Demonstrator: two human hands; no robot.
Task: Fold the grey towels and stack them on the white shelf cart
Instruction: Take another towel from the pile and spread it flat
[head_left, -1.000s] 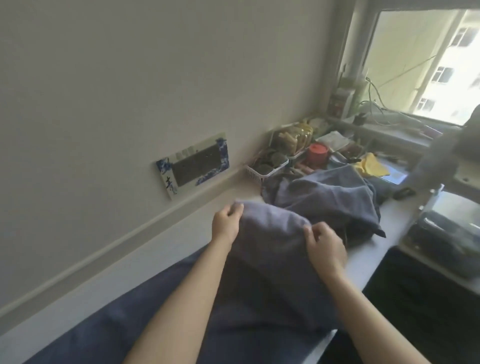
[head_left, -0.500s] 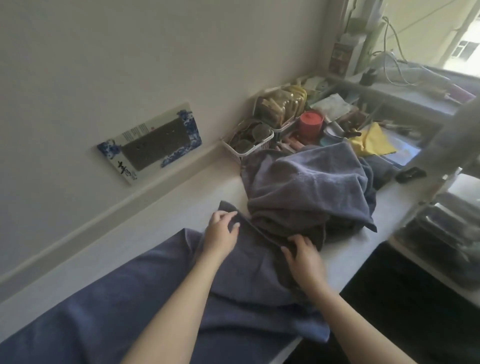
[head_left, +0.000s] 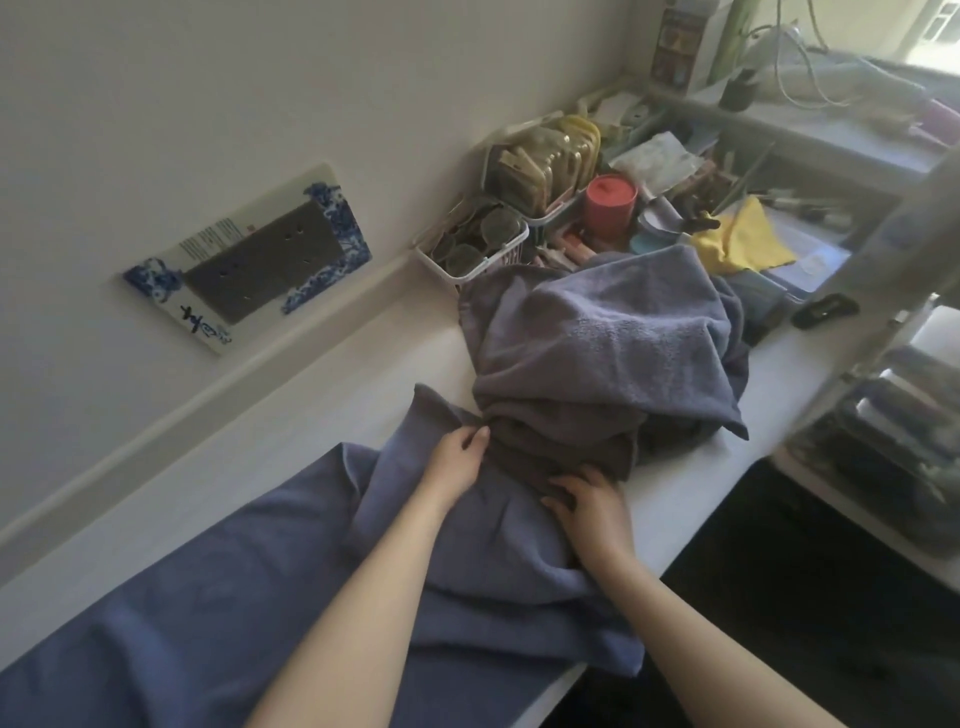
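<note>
A long grey-blue towel (head_left: 218, 597) lies spread along the white counter (head_left: 332, 395), its far end bunched under my hands. My left hand (head_left: 457, 462) pinches the towel's far edge near its raised corner. My right hand (head_left: 587, 501) presses down on the same edge, fingers curled into the cloth, right beside a crumpled heap of grey towels (head_left: 602, 343). The white shelf cart (head_left: 904, 415) stands at the right, blurred, with dark items on its shelves.
Behind the heap stand white baskets (head_left: 478, 249) of small items, a red jar (head_left: 610, 205) and a yellow cloth (head_left: 743, 244). A blue-patterned socket plate (head_left: 249, 254) sits on the wall. The counter's front edge drops to a dark floor (head_left: 779, 597) at the right.
Both hands brought the towel end down from the air onto the counter. It now lies flatter, next to the heap. The view has tilted downward.
</note>
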